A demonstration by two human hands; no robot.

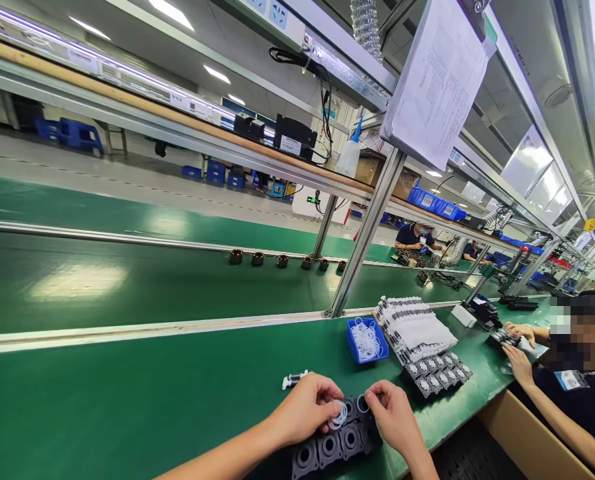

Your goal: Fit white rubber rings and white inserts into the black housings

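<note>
Near bench edge (445,435) | left hand (308,408): white rings (338,416) | gap | right hand (395,412): single ring (359,404)

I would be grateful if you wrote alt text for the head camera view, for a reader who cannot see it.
Above black square parts on a green workbench, a person's left hand holds several white rings and their right hand a single ring. Beyond sits a blue bin of white rings; at the right, a co-worker handles parts.

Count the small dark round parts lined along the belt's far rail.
6 dark round parts show: four left of the rear post, two between it and the near post, which may hide more.
</note>
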